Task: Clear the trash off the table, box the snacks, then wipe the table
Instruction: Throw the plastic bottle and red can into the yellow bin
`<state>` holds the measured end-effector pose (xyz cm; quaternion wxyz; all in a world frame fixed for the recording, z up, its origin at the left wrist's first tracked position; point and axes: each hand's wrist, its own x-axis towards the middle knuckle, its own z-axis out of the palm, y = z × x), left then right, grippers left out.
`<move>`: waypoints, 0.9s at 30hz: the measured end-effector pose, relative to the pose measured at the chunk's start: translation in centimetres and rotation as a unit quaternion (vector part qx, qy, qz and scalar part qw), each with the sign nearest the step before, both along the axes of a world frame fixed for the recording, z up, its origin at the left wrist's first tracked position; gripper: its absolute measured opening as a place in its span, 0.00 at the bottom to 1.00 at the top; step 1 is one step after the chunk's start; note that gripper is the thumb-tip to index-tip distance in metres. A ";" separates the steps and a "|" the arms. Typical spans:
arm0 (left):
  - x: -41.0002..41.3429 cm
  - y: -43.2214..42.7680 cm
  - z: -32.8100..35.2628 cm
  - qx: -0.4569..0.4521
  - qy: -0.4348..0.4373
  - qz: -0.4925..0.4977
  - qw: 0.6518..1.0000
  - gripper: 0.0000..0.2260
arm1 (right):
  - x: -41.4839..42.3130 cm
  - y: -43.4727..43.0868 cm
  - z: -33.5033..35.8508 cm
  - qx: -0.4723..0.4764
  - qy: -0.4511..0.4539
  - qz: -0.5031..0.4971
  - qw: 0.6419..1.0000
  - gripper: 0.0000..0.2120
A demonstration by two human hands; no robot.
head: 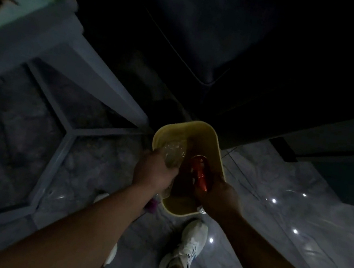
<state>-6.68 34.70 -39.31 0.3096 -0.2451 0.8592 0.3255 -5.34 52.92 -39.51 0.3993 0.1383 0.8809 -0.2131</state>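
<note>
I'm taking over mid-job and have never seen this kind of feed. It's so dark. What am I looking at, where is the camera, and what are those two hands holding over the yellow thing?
There is no machine here: a person works with bare hands, and the single picture comes from a wide-angle camera on their head, looking down. That is why both forearms reach in from the bottom and a white shoe stands on the glossy floor. The yellow thing is a bin on the floor, open at the top. The left hand holds a crumpled clear plastic bottle over it; the right hand holds a red can inside its opening. At the upper left is the corner of the table. The room is dim, so finer details are hard to tell.
</note>
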 end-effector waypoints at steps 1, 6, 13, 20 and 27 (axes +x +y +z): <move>-0.4 0.2 -0.5 -0.006 -0.007 -0.013 1.000 0.22 | -0.2 -0.1 -0.7 0.009 -0.004 0.010 1.000 0.25; -2.4 1.4 -2.5 -0.036 -0.004 -0.073 0.997 0.14 | -1.3 -0.8 -3.4 0.022 0.003 0.062 0.998 0.29; -5.4 2.7 -7.1 -0.083 0.027 -0.167 0.982 0.17 | -2.7 -1.9 -8.3 0.061 -0.009 0.160 0.985 0.27; -4.2 3.6 -11.3 -0.075 0.023 -0.211 0.974 0.19 | -1.9 -1.4 -10.7 0.042 -0.009 0.134 0.990 0.23; -3.3 3.7 -12.1 -0.095 0.020 -0.266 0.959 0.21 | -0.5 -0.6 -11.1 0.035 0.009 0.113 0.993 0.17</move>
